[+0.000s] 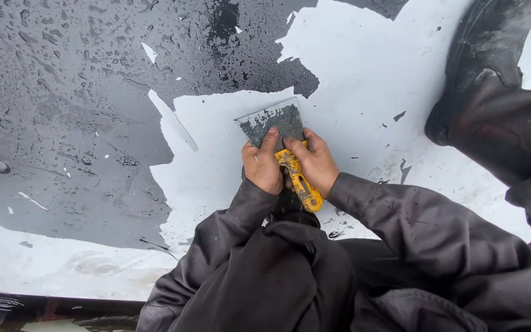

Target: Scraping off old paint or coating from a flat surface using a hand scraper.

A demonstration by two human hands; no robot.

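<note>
my left hand [262, 167] and right hand [314, 163] both grip a yellow-handled scraper [281, 141], fingers pressing its blade. its long axis runs away from me, the blade pointing up-left onto the white surface [364, 74] near wet black coating [62, 92]. my sleeves hide the handle's end; a dark boot [483, 61] is cut off top right.

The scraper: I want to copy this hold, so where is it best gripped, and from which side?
Grip the scraper by its yellow handle, coming from the near end, since the flat blade points away. Here the left hand and right hand flank the handle, a finger of each pressing on the blade's base against the white surface.
</note>
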